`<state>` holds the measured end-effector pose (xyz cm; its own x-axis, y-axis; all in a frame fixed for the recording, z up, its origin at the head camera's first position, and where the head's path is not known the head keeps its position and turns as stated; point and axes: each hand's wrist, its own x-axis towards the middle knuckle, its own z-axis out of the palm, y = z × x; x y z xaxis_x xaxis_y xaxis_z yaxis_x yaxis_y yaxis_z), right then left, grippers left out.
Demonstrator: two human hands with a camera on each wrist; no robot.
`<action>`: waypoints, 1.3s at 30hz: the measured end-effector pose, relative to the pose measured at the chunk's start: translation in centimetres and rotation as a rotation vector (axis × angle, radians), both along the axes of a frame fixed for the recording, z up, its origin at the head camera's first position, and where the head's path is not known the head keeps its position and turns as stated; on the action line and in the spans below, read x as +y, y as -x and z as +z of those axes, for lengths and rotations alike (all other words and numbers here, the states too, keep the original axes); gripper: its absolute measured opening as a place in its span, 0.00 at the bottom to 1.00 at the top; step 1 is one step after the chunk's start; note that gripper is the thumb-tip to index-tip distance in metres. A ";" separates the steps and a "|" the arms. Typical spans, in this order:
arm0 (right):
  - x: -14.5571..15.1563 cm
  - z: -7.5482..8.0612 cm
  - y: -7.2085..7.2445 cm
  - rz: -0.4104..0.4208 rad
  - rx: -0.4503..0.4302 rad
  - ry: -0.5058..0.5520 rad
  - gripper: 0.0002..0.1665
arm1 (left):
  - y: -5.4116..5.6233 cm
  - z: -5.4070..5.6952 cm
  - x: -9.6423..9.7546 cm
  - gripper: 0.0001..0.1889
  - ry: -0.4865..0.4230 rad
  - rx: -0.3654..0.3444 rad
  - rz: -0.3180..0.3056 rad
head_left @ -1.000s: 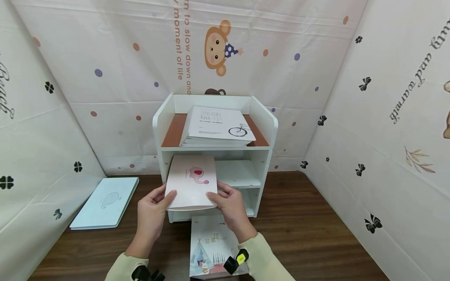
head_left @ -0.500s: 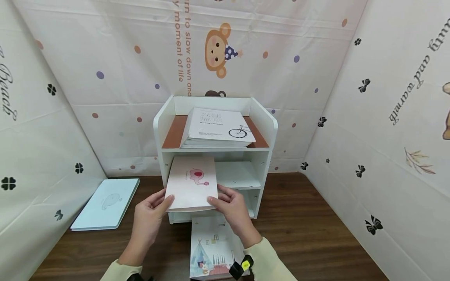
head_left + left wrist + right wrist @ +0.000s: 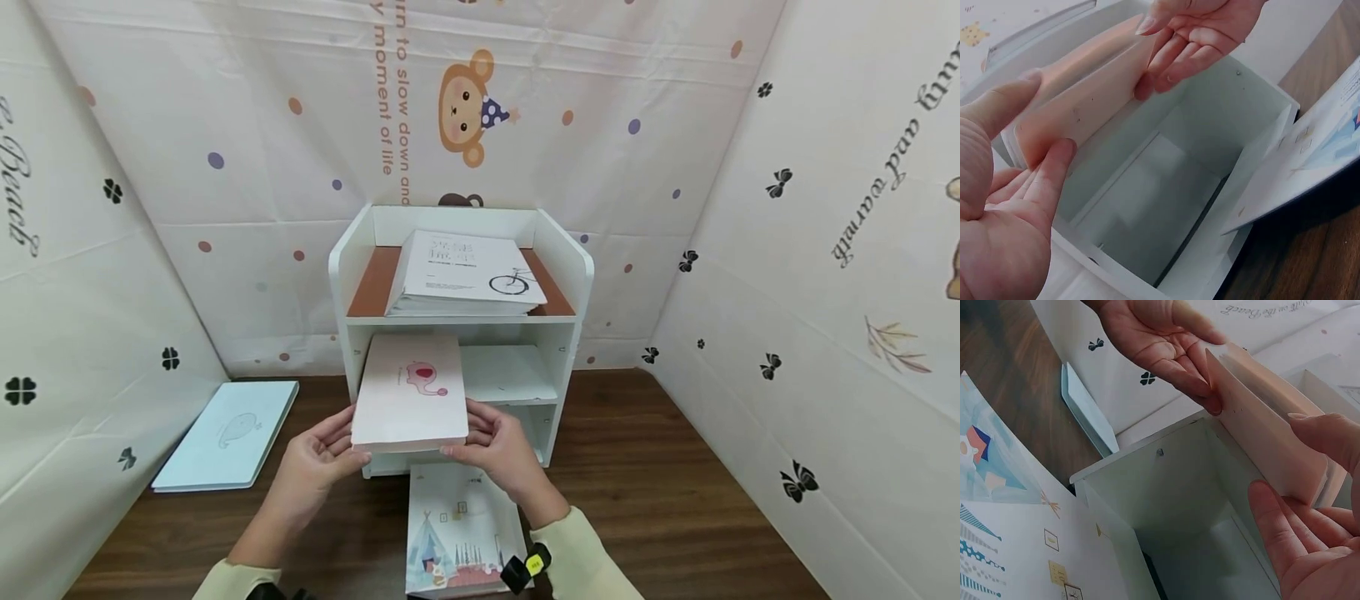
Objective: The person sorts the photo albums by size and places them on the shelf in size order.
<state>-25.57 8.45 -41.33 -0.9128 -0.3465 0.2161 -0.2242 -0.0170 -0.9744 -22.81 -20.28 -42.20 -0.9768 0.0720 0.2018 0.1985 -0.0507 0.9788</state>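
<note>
A pale pink notebook point(image 3: 408, 408) with a pink elephant on its cover lies partly inside the middle level of a small white shelf unit point(image 3: 566, 367). My left hand point(image 3: 311, 458) grips its near left corner, fingers beneath and thumb at the near edge. At the near right corner my right hand point(image 3: 504, 446) holds it in the same way. Seen from the left wrist, the notebook's pages point(image 3: 1094, 65) are slightly parted at the near edge. The right wrist view shows the fingertips under its back cover point(image 3: 1260, 437).
On the unit's top shelf sits a stack of white books point(image 3: 468, 271) with a bicycle drawing. A light blue notebook point(image 3: 225, 437) lies on the brown wooden table point(image 3: 637, 500) at left. In front of the unit is a book with a tent picture point(image 3: 461, 533). Printed cloth walls point(image 3: 750, 275) surround the table.
Both thumbs have slid off the pink notebook's top cover to its near edge. The wrists have dropped and spread apart slightly. The notebook's near edge now shows more of its thickness.
</note>
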 end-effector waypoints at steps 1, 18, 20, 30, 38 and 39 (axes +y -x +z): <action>0.0 0.0 0.0 -0.001 -0.002 -0.001 0.47 | 0.0 0.0 -0.1 0.42 -0.004 0.005 -0.011; -0.1 -0.3 0.5 -0.036 -0.011 -0.022 0.45 | 0.8 -0.1 -0.1 0.42 0.027 -0.020 0.005; -0.1 -0.4 0.6 -0.045 -0.012 -0.026 0.44 | 0.8 0.0 0.0 0.42 0.028 -0.024 0.012; -0.2 -0.5 0.6 -0.105 -0.008 -0.046 0.37 | 0.9 -0.6 -0.1 0.37 0.056 -0.017 0.081; -0.3 -0.7 0.9 -0.124 -0.001 -0.040 0.35 | 1.0 -0.7 0.0 0.36 0.077 -0.015 0.109; -0.3 -0.7 0.9 -0.127 -0.005 -0.038 0.35 | 1.0 -0.7 0.1 0.36 0.078 -0.015 0.113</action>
